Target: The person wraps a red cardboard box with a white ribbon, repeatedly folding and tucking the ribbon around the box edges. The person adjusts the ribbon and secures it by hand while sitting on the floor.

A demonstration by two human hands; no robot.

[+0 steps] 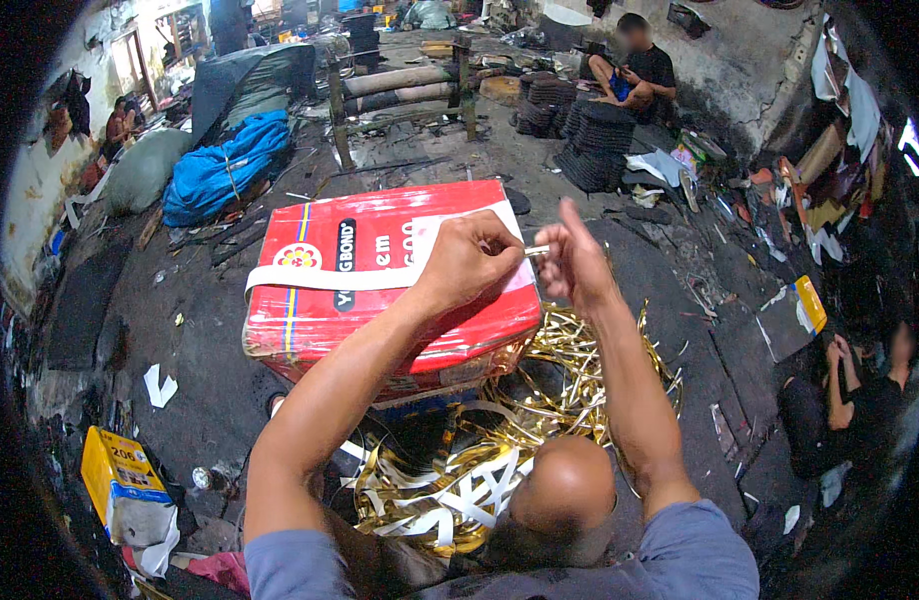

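A white strip (330, 278) lies across the top of a red cardboard box (380, 342) in front of me. My left hand (470, 262) is closed in a pinch on this strip above the box's right part. A short, shiny, gold-looking end of it pokes out past my left fingertips. My right hand (578, 262) is just beyond the box's right edge, facing that end. Its fingers are apart and slightly blurred; whether they touch the strip I cannot make out.
Below the box lies a tangled heap of gold and white strips (570, 365), by my bare knee (565, 480). A yellow carton (130, 480) stands at the lower left. Farther off are a blue tarp bundle (225, 170), black stacks (595, 145) and seated people (645, 70).
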